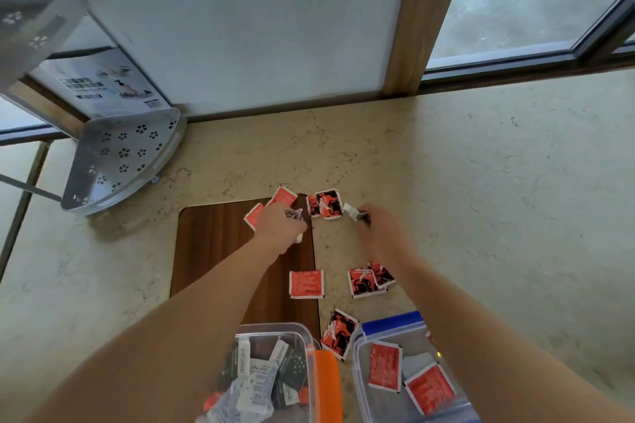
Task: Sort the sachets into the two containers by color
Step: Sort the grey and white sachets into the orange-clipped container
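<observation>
Red sachets lie scattered on the counter: two at the far left point(283, 197), a red-and-black pair point(325, 204) further right, one on the wooden board point(306, 284), two overlapping point(367, 280), and one point(338, 333) between the containers. My left hand point(281, 227) is closed on a white-and-black sachet point(293, 215). My right hand point(376, 221) pinches another white-and-black sachet point(354, 211). The orange-clipped container point(309, 347) at the bottom holds several white and black sachets. The blue-clipped container point(391, 323) to its right holds two red sachets.
A dark wooden board point(220, 244) is set into the marble counter point(481, 199). A perforated metal corner shelf point(120, 161) stands at the back left with a printed box point(103, 82) behind it. A wall and window frame point(409, 27) border the far edge.
</observation>
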